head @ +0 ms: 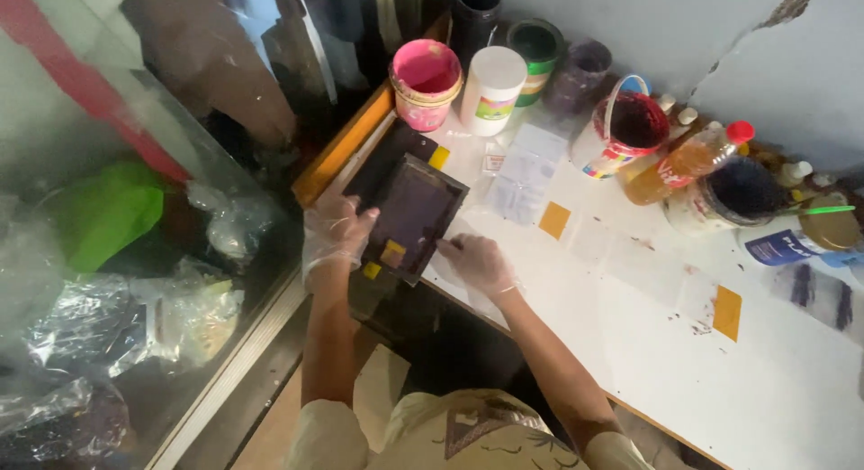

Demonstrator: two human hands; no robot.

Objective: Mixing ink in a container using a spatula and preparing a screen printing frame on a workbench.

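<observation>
White tub (pixel 491 89) green-labelled, orange bottle (pixel 686 163) red-labelled

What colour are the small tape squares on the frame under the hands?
Yellow tape squares on the dark frame; head view.

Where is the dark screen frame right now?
In the head view the frame lies left of centre on the white table's near-left end, below the pink tub, with the left hand on its left edge and the right hand at its right.
</observation>
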